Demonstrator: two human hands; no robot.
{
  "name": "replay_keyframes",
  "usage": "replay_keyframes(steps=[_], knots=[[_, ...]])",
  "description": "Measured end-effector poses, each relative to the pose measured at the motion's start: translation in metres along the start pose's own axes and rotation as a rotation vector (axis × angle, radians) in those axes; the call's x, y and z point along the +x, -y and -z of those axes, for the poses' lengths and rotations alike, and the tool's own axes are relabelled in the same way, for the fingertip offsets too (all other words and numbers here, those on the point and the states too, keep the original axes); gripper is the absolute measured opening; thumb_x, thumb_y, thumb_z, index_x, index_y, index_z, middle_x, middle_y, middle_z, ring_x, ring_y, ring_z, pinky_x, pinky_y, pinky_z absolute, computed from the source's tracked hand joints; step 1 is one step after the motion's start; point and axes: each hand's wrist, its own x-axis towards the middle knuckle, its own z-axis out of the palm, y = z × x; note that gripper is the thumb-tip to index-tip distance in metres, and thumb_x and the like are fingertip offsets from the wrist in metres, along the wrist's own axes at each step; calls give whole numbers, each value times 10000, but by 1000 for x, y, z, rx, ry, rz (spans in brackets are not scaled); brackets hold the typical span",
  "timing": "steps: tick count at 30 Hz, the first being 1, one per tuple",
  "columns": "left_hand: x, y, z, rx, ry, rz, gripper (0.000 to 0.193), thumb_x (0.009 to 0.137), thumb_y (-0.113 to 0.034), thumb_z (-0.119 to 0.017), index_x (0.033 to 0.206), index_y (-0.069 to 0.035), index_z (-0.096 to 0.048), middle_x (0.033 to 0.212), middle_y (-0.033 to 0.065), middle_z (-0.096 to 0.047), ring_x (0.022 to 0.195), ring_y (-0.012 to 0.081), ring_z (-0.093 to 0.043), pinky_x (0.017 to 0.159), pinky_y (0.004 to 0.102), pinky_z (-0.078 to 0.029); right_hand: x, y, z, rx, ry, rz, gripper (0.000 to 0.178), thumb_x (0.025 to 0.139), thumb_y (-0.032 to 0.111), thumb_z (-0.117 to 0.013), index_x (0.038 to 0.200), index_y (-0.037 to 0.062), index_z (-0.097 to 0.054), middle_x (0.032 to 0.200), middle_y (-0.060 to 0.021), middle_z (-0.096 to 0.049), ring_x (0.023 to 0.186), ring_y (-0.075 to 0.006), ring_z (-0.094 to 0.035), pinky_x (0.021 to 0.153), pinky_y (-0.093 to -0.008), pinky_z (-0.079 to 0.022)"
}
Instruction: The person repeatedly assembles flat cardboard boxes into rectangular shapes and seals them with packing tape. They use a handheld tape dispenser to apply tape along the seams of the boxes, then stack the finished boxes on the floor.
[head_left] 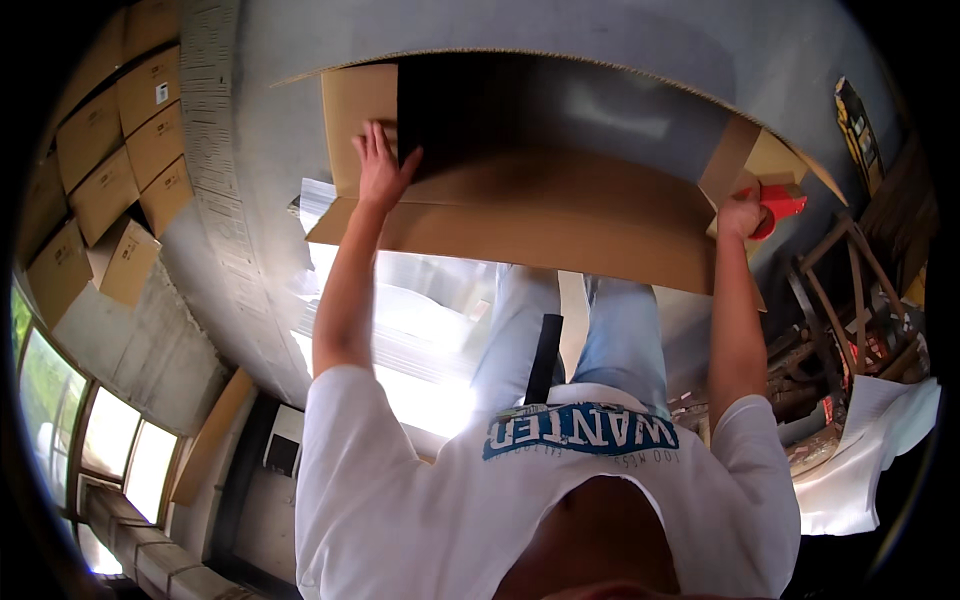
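Note:
A large brown cardboard box [530,215] stands in front of my legs with its flaps spread and a dark hollow inside. My left hand [382,172] rests on the left side of the box, fingers apart and touching the cardboard near its inner edge. At the right end, my right hand [740,214] is closed round a red tape dispenser [784,203], close against the right flap [730,160]. Part of that hand's grip is hidden. Grey shows inside the box at the upper right; whether it is floor or wall I cannot tell.
Several cardboard boxes [105,190] are stacked at the far left. Bright whitish sheeting [420,330] lies beneath the box near my legs. Rusty metal frames [850,270] and clutter stand at the right, with white sheets [865,440] nearby. Windows [110,430] are at the lower left.

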Motion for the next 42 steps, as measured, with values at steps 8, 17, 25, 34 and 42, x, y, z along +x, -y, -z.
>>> replay_keyframes(steps=[8,17,25,34,42], knots=[[-115,-109,32,163,248,-565,766,755,-682,-610,1252,-102,-554,1176,84,-630,1112,292,-582,883,410,-491,18,-87,56,-44,7,155,392,806,151,-565,1191,177,-635,867,-172,-665,797,-327,-649,731,-400,-500],[42,-133,11,350,525,-458,669,801,-764,-471,806,-143,-722,820,121,-702,795,313,-682,683,424,-550,11,-12,154,243,-430,338,436,870,119,-590,1305,103,-562,1134,-202,-590,1013,-364,-592,872,-414,-481],[65,-115,-50,461,230,-453,583,801,-724,-496,996,-201,-666,926,64,-681,948,263,-627,847,489,-458,32,183,207,-442,-88,1468,414,829,314,-679,1160,70,-631,993,-205,-585,903,-373,-598,789,-451,-489],[5,-131,-56,141,-420,-373,535,788,-483,-684,1180,-143,-553,1107,62,-574,1123,312,-517,1066,564,-288,-70,102,81,-332,-211,1274,204,882,161,-593,1071,112,-654,789,-87,-511,750,-265,-538,624,-427,-419],[-23,-161,-12,-141,-477,-378,550,757,-256,-787,1206,-42,-553,1248,126,-553,1202,360,-486,1011,465,-401,-3,159,141,-273,-160,1135,247,823,269,-696,1052,179,-688,872,-115,-594,800,-309,-605,672,-449,-478]])
